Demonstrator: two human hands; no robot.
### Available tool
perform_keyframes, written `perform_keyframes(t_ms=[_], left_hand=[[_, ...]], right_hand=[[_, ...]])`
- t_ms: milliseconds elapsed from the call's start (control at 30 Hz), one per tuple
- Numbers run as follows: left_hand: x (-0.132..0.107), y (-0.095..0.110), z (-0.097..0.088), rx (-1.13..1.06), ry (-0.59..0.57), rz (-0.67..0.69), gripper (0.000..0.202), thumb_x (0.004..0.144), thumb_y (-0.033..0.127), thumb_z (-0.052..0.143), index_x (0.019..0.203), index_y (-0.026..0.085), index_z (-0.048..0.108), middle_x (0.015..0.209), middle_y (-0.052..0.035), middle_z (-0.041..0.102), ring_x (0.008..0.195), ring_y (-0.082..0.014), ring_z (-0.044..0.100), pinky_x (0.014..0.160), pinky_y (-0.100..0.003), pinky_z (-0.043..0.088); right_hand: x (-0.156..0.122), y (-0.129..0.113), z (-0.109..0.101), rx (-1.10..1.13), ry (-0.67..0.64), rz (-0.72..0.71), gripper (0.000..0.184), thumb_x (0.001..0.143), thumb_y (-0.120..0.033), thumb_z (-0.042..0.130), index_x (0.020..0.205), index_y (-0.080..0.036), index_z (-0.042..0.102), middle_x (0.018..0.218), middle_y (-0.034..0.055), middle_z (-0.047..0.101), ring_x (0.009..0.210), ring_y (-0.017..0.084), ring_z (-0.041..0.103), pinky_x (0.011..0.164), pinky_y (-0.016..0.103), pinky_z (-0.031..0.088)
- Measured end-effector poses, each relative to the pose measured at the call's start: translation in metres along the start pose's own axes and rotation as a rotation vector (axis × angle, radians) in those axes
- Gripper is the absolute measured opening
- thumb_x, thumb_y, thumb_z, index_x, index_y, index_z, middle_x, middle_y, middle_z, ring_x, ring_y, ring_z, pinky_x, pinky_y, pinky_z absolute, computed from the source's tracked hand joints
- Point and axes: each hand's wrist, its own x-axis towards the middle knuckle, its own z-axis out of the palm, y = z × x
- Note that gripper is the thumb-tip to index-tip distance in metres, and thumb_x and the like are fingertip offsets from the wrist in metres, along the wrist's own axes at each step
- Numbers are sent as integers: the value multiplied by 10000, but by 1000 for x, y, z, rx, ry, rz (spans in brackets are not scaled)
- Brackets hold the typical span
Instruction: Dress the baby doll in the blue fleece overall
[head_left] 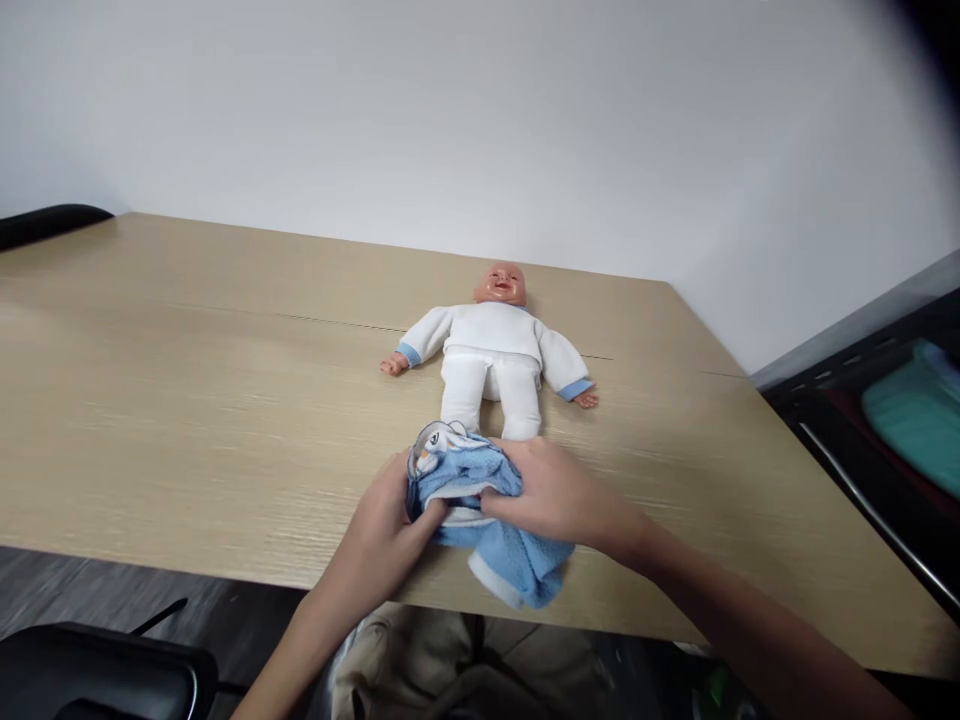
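Observation:
A baby doll [492, 355] in a white suit with blue cuffs lies on its back on the wooden table [187, 400], head toward the wall. At its feet is a bunched light-blue garment [480, 500] with white trim and a cartoon print. My left hand [386, 530] grips the garment's left side with fingers curled into the fabric. From the right, my right hand [551, 495] pinches the same garment, thumb and fingers closed on the cloth. Part of the garment hangs toward the table's near edge.
A white wall runs behind the table. To the right stands a dark rack [870, 470] holding a teal cloth [919, 415]. A black chair [97, 670] sits at lower left, and another dark chair back [45, 222] shows at far left.

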Motion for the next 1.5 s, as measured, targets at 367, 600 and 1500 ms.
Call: perform_keyframes(t_ms=[367,600,1500], left_hand=[[4,8,1,52,-121,-105,377,1080,527,518,1275,224,628,1289,-127,729,1219,-342,665,1036,-452,498],[9,14,2,252,-113,-119,293,1039,452,497,1092,217,663,1036,-126,769,969,-347,700,871,-434,513],[-5,-14,5,-259,4,-37,481,1057,328,635,1502,259,466,1562,-95,572,1440,-284,545,1133,-382,477]], right_hand=[[4,-2,-6,-7,31,3,129,977,-338,720,1070,-250,738,986,24,830,840,241,720,713,323,442],[6,5,1,-179,80,22,275,963,-468,760,922,-207,683,990,65,742,875,246,666,734,345,407],[11,9,11,111,138,-44,237,821,-227,770,1044,-217,689,1034,28,777,932,248,705,831,363,506]])
